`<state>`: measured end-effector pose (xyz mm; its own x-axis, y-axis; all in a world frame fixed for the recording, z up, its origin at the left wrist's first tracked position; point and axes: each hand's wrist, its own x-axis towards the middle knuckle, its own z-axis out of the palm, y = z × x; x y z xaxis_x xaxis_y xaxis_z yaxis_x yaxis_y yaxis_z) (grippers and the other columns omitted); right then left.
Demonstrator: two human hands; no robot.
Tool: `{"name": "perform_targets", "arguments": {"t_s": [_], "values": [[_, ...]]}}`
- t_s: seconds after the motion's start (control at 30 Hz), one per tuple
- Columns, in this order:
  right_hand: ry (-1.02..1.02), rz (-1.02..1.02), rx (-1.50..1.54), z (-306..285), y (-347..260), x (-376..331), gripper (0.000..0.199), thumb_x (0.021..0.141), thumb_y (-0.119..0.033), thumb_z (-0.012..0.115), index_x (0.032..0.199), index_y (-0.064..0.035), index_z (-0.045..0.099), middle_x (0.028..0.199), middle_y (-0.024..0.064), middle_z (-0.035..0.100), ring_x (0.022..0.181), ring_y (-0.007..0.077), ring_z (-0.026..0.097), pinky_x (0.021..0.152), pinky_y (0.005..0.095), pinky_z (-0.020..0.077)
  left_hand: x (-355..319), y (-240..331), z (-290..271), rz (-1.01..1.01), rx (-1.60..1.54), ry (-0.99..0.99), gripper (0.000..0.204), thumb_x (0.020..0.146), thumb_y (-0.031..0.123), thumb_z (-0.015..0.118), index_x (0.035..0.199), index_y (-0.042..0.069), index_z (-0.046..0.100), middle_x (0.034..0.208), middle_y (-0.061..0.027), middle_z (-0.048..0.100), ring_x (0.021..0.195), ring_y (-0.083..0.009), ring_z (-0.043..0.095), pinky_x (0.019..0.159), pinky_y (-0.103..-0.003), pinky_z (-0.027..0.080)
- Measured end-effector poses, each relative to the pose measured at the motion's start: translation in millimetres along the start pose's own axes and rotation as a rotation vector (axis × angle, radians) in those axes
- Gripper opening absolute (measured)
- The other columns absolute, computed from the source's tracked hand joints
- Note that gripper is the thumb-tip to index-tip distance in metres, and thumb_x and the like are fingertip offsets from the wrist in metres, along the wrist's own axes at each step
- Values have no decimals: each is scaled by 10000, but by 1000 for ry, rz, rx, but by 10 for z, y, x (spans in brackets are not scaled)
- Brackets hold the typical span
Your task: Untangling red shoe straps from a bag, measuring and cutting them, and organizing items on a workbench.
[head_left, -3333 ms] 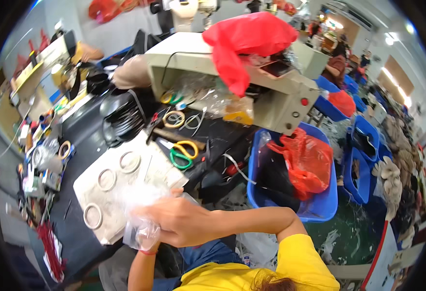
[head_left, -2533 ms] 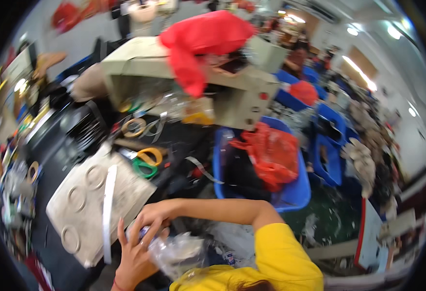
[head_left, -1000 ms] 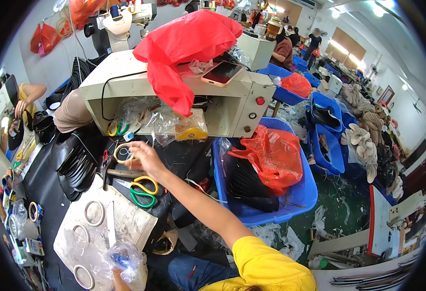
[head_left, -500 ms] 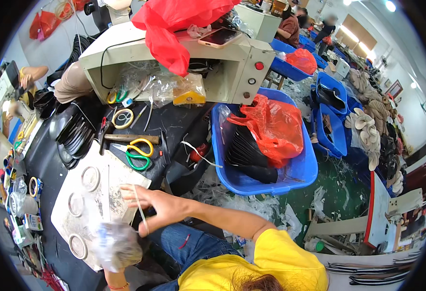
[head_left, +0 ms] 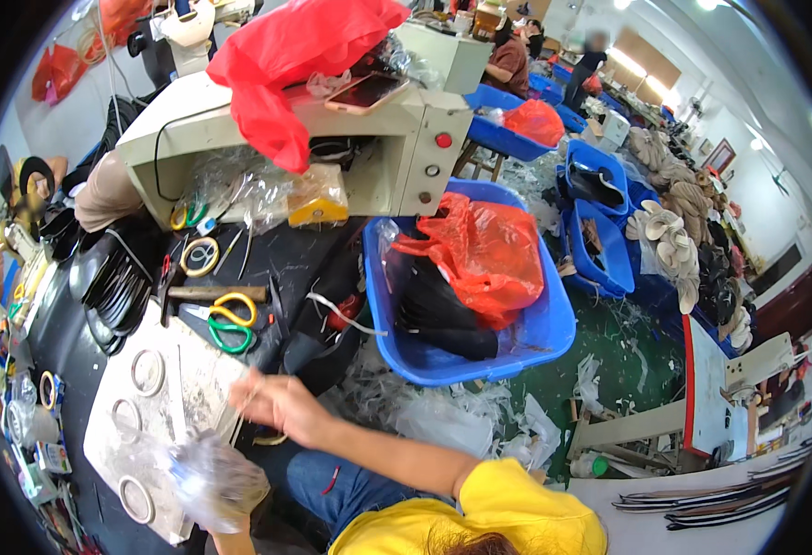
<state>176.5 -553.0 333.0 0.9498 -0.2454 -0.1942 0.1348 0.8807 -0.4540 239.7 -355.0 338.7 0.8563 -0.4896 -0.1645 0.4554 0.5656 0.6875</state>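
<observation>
Lights (head_left: 628, 63) glare upper right; clear plastic (head_left: 204, 479) blurs.

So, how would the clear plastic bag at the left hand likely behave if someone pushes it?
The clear plastic bag is probably floppy: its see-through film looks thin and crumpled at the left hand. Its shiny surface may be a little slippery. I would guess it is light, but blur hides its contents, so this is uncertain.

no legible text, no readable labels, numbers or signs
</observation>
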Motion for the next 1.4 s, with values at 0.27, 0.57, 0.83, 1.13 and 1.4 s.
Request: {"name": "perform_targets", "arguments": {"t_s": [0.27,0.57,0.83,1.13,1.4], "values": [[-722,-606,-1493,731,-353,-694,979,597,-365,766,1336,92,316,1410,299,285,1316,405,310,1085,413,274,87,113,-355,-384,128,-328,500,892,153,484,1360,42,346,1309,-145,468,1153,-258,495,924,-368,453],[-1125,-838,-1597,592,-20,-587,890,539,-363,744,1239,79,417,1235,292,450,1131,391,462,975,461,344,54,128,379,-497,272,-446,576,847,158,543,1375,57,336,1312,-147,470,1155,-276,499,915,-389,464],[-948,-820,-1768,520,-348,-791,695,528,-307,722,1165,-119,517,1143,167,445,829,305,508,719,392,422,-101,339,-53,-645,403,-546,647,807,162,596,1388,69,327,1314,-149,471,1157,-292,502,906,-408,474],[-443,-461,-1711,-80,-541,-1089,539,647,-263,711,1124,-66,557,1043,143,568,963,312,564,827,388,465,-263,31,444,-379,993,-297,199,900,102,581,986,-67,643,973,-81,659,948,-130,586,834,-239,431],[977,-544,-1621,-1621,-1265,-1648,443,743,-238,716,1102,-18,577,1027,157,589,916,258,582,824,356,449,-374,9,361,-175,934,-166,176,899,72,569,1035,-30,616,983,-65,647,927,-111,592,831,-236,456]]}}
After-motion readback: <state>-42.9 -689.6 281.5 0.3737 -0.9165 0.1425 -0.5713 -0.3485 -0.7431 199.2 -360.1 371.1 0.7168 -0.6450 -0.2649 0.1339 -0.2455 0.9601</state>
